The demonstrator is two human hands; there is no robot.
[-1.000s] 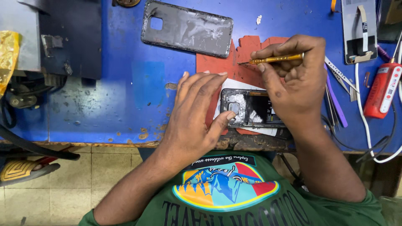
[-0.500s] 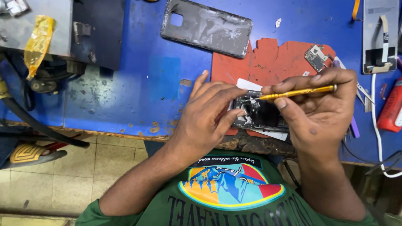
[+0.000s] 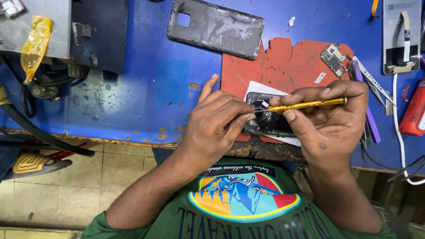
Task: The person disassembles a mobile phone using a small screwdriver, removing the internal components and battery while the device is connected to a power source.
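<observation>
Slim yellow-gold metal screwdriver (image 3: 307, 105). Opened black phone body (image 3: 270, 119) on white sheet (image 3: 256, 88). Torn red rubber mat (image 3: 283, 64). Worn blue bench top (image 3: 146, 88), brown chipped patches. Dark grey scuffed phone back cover (image 3: 215, 28). Green printed circuit board (image 3: 334, 59). Purple flat pry tool (image 3: 372, 126). Green T-shirt (image 3: 243, 212), multicoloured mountain print.

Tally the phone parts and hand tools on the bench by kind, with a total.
Opened phone under the hands: 1
Grey back cover: 1
Loose circuit board: 1
Screen panel with a flex strip: 1
Yellow screwdriver, held in the right hand: 1
Tweezers: 1
Total: 6
</observation>
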